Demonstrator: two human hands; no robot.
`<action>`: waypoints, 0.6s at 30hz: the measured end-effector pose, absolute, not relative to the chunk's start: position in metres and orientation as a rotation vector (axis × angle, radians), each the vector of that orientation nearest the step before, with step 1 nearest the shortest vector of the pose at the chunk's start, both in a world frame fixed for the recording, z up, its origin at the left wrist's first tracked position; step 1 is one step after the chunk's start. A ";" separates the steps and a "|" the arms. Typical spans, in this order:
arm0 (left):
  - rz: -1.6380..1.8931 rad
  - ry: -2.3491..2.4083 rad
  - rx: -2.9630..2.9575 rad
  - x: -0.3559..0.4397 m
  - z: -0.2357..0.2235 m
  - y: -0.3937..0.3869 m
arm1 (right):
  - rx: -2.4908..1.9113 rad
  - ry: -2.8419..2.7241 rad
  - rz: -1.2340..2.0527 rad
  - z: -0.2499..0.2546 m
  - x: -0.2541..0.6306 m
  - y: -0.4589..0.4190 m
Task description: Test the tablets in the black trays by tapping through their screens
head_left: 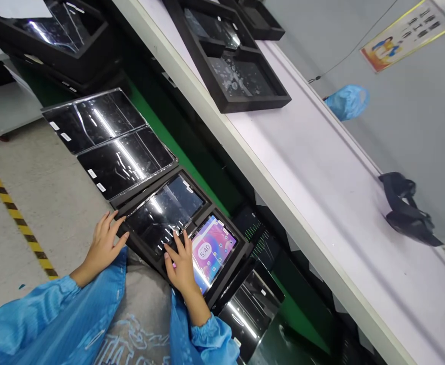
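Fingers of the left hand (102, 248) lie spread and empty on the near edge of a black foam tray (197, 190); the right hand (182, 268) rests its open fingers on a dark tablet (161, 213), just beside a lit tablet (210, 253) showing 5:40, both in that tray.

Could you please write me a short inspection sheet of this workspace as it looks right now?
Surface: a white bench runs across the view, with black trays on it.
Job's things: a lit tablet showing 5:40 and a dark tablet lie in a black tray; more dark screens lie beyond.
Clutter: a blue plastic bag and a black cloth at the bench's far edge.
Hands: left hand at the tray's edge; right hand on the dark tablet, neither gripping.
Cables: one thin wire on the wall.
Surroundings: a wall poster; striped tape on the floor.
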State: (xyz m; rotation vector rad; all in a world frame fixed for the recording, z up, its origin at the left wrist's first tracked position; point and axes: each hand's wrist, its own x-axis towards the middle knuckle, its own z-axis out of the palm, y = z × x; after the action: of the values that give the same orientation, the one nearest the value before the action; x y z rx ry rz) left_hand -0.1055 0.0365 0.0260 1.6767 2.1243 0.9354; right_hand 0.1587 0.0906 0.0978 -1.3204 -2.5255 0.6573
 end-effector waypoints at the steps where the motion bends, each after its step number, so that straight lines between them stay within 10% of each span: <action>1: 0.937 2.122 1.682 -0.106 0.026 0.037 | -1.326 -2.544 0.653 0.098 0.158 0.091; 18: 0.908 1.832 2.000 -0.091 0.040 0.054 | -1.974 -1.606 0.303 0.083 0.267 0.020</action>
State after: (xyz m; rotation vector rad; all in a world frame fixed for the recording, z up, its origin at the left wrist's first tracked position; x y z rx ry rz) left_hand -0.0907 0.0538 0.0401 1.9998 1.8319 0.9076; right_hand 0.2670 0.0198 0.0834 -1.9736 -1.6056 0.3030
